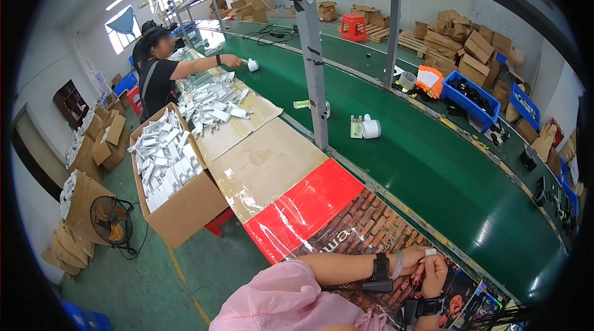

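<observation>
Close together above the printed board (pixel 346 241) at the bench's near end are my left hand (pixel 411 258) and my right hand (pixel 435 274). Both have their fingers bent and pressed together around a small white piece (pixel 430 252), whose end shows at the fingertips. Most of that piece is hidden, so its kind is unclear. Each of my wrists wears a black strap with a box-like device, and a clear band circles the left wrist.
A green conveyor belt (pixel 408 170) runs alongside, carrying a white round-headed device (pixel 370 128). A grey post (pixel 309 52) rises at the belt's edge. White plastic parts fill a carton (pixel 179 207) and pile up on the bench. A co-worker (pixel 154 74) reaches over the belt.
</observation>
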Demonstrator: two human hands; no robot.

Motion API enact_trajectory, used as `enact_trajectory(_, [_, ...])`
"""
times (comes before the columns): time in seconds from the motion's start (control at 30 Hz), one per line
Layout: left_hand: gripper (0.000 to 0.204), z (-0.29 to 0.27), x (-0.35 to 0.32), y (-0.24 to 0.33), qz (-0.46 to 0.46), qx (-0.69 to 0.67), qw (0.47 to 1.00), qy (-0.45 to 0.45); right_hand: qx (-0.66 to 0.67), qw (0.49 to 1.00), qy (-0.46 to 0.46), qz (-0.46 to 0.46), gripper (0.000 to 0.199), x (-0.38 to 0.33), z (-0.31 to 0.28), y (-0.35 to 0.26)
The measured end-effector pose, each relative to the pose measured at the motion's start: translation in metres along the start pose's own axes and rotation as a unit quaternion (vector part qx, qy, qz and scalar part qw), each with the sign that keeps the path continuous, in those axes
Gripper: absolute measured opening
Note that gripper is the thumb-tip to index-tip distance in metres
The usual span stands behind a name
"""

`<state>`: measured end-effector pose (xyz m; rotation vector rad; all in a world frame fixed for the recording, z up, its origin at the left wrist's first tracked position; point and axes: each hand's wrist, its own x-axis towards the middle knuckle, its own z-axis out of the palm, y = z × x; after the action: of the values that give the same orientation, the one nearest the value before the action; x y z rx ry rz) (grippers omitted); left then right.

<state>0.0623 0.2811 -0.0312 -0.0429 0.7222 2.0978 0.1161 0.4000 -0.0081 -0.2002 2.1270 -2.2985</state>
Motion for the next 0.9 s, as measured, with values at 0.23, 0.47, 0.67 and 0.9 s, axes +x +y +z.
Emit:
enact_trajectory(0.23, [0.02, 0.001, 0.0, 0.001, -0.004, -0.006, 1.0, 0.007, 0.004, 1.0, 0.008, 0.004, 0.028, 0.0, 0.001, 0.001])
enact_trajectory(0.47, [0.022, 0.004, -0.002, 0.003, -0.013, -0.008, 1.0, 0.014, -0.005, 1.0, 0.014, 0.001, 0.029, -0.001, 0.003, -0.002])
enact_trajectory(0.67, [0.024, -0.001, -0.002, 0.002, -0.008, 0.016, 1.0, -0.005, -0.001, 1.0, 0.009, -0.003, 0.029, -0.001, 0.002, 0.0])
enact_trajectory(0.9, [0.026, -0.013, 0.007, -0.006, 0.003, 0.024, 0.999, -0.036, 0.003, 1.0, 0.015, -0.001, 0.03, -0.001, 0.002, 0.001])
